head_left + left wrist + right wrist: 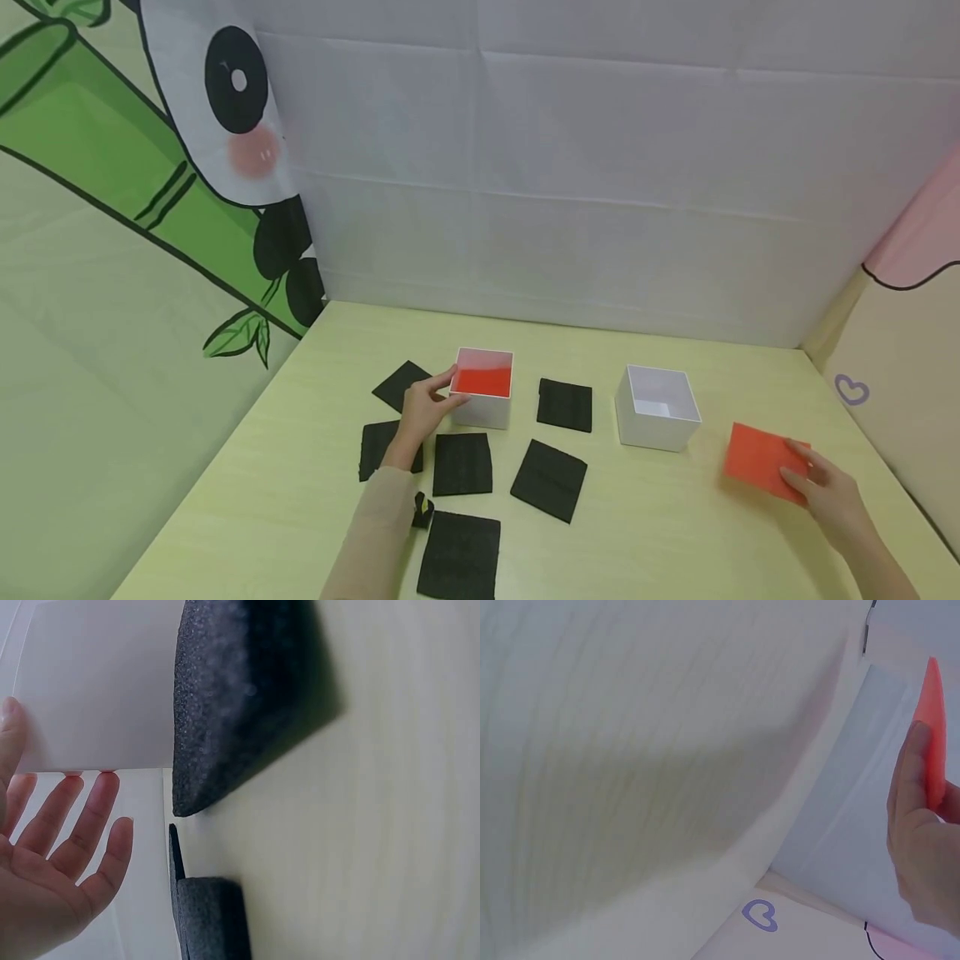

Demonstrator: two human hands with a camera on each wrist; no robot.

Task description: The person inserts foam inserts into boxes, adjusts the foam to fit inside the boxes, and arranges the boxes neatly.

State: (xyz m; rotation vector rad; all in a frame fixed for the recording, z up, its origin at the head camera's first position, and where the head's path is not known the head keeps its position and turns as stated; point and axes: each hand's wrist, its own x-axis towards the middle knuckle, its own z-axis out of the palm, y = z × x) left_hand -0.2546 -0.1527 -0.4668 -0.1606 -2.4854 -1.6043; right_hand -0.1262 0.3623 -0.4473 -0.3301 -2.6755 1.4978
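Note:
My left hand (pixel 424 408) holds a white open-topped box (pixel 480 411) at its left front corner. In the left wrist view the thumb lies on one wall of the box (pixel 97 690) and the fingertips touch its edge. A red sheet (pixel 483 382) shows inside this box. Off to the right, my right hand (pixel 828 493) pinches a square red sheet (pixel 765 458) between thumb and fingers, tilted above the table. In the right wrist view this red sheet (pixel 934 735) is seen nearly edge-on.
A second white box (pixel 658 410) stands open at the right, nothing visible in it. Several black foam squares (pixel 462 464) lie around the left box. A small black and yellow piece (pixel 423 509) shows beside the left sleeve. Printed cloth (pixel 570 167) hangs behind the table.

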